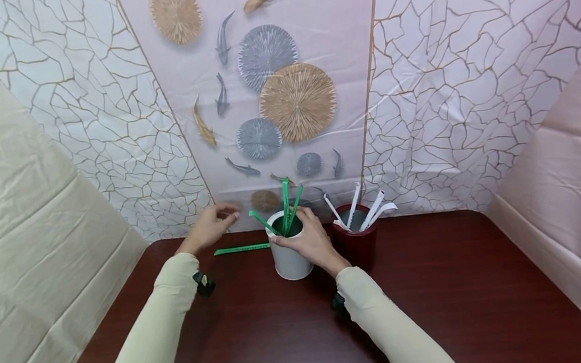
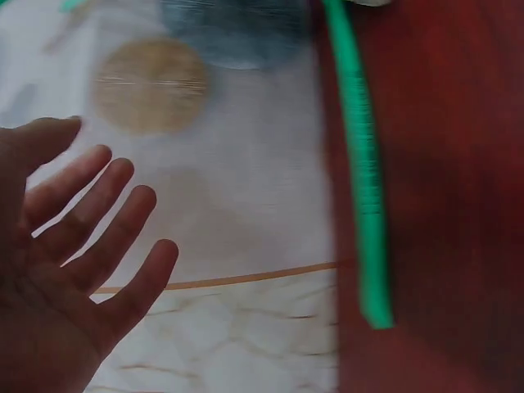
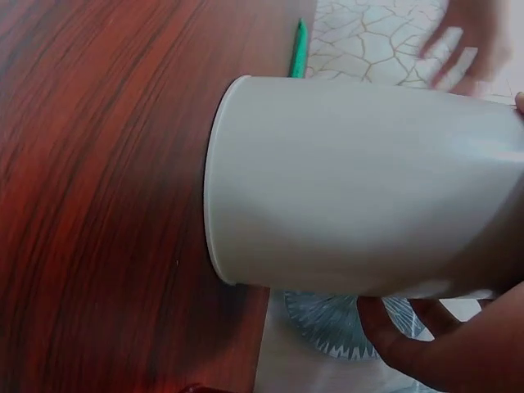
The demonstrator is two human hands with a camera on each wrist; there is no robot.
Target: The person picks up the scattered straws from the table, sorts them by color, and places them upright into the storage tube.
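My right hand point(image 1: 309, 238) grips a white cylindrical can point(image 1: 290, 259) near its rim, thumb at the front and fingers around the far side. The can point(image 3: 352, 188) stands upright on the table. Several green strips point(image 1: 286, 204) stick up out of its mouth. Another green strip point(image 2: 364, 180) with dark printing lies on the table, to the left of the can. Above that strip and left of the can, my left hand point(image 1: 213, 225) is in the air with nothing in it. Its fingers are spread and slightly bent in the left wrist view.
Just right of the white can stands a dark red can point(image 1: 356, 244) holding several white strips point(image 1: 372, 210). The dark red wooden table point(image 1: 452, 288) ends at a patterned cloth backdrop point(image 1: 314, 163). Cloth walls point(image 1: 34, 230) rise on both sides.
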